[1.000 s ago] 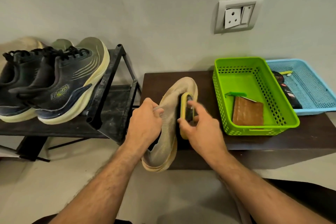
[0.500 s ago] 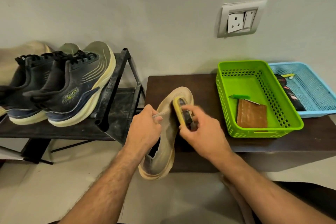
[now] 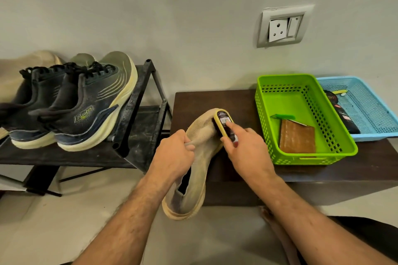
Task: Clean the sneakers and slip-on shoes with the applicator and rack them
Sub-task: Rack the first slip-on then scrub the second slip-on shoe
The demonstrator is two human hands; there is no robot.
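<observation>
My left hand (image 3: 173,154) grips a beige slip-on shoe (image 3: 195,175) by its upper, toe pointing away from me over the dark low table (image 3: 215,101). My right hand (image 3: 247,150) holds a yellow-edged applicator (image 3: 224,121) pressed against the toe's right side. Two dark sneakers (image 3: 71,105) with cream soles stand on the black shoe rack (image 3: 137,112) at the left. Another beige slip-on (image 3: 21,66) lies behind them, mostly hidden.
A green plastic basket (image 3: 267,101) with a brown pad and a small green item sits on the table to the right. A blue basket (image 3: 370,103) holding dark containers stands beside it. A wall socket (image 3: 283,26) is above. Pale floor lies below.
The applicator has slid up along the shoe from its middle toward the toe. My left hand keeps its hold on the shoe.
</observation>
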